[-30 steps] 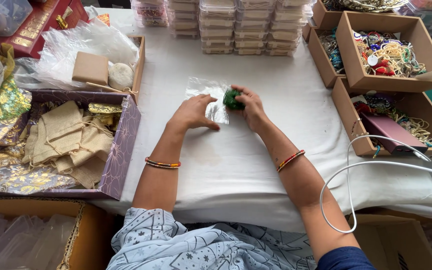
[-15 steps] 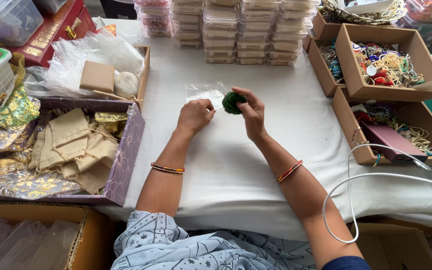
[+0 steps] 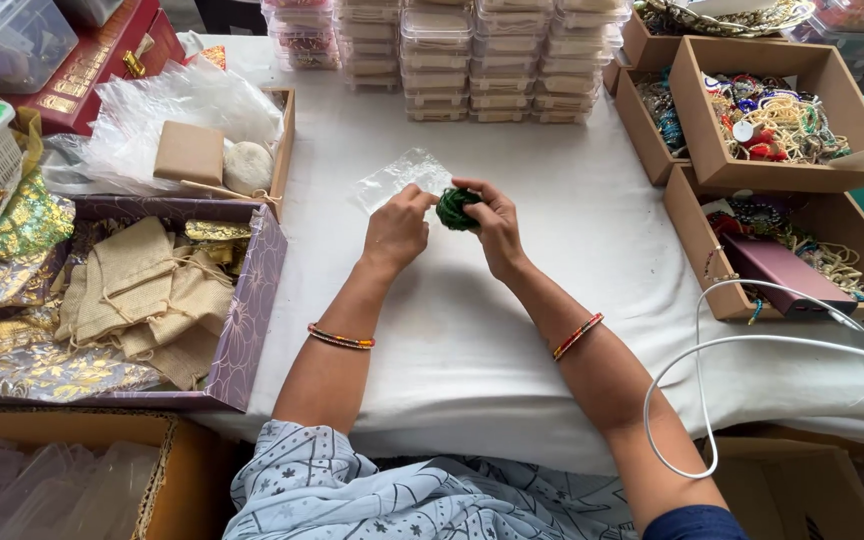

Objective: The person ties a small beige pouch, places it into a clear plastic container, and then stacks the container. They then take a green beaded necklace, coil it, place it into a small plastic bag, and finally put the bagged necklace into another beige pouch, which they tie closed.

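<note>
The right hand [image 3: 492, 225] pinches a small green bundle [image 3: 455, 207] in its grip; the left hand [image 3: 397, 228] pinches the mouth of a clear plastic pouch [image 3: 399, 178] lying on the white bench [image 3: 512, 330]. The limp pouch could fold shut or slip, and the bundle may snag. Stacked clear boxes [image 3: 472, 60] crowd the far edge; open room lies nearer the person.

The right hand [image 3: 497, 225] covered much of the green bundle [image 3: 455, 207], so its make stayed unclear. The left hand [image 3: 397, 228] hid the clear bag's [image 3: 402, 178] near edge. The beige pouches [image 3: 147, 300] lay half buried; the stacked clear boxes [image 3: 472, 50] ran off the top edge.
</note>
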